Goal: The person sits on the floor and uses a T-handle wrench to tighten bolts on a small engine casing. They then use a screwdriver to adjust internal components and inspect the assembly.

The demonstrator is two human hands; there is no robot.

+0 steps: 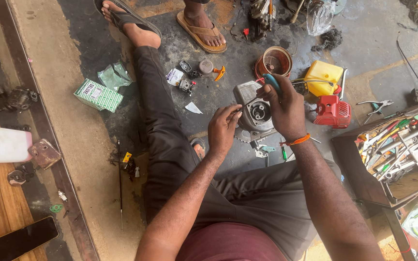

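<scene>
I sit on a stained concrete floor with a grey metal engine housing in front of me. My right hand grips a screwdriver with a teal handle; its thin shaft slants down to the left over the housing. My left hand pinches at the tip of that shaft, just left of the housing's round opening. An orange band circles my right wrist.
A red engine cover, a yellow tank and a rusty round tin lie beyond the housing. An open wooden toolbox full of tools stands at right. Another person's sandalled feet are ahead. A green box and a phone lie at left.
</scene>
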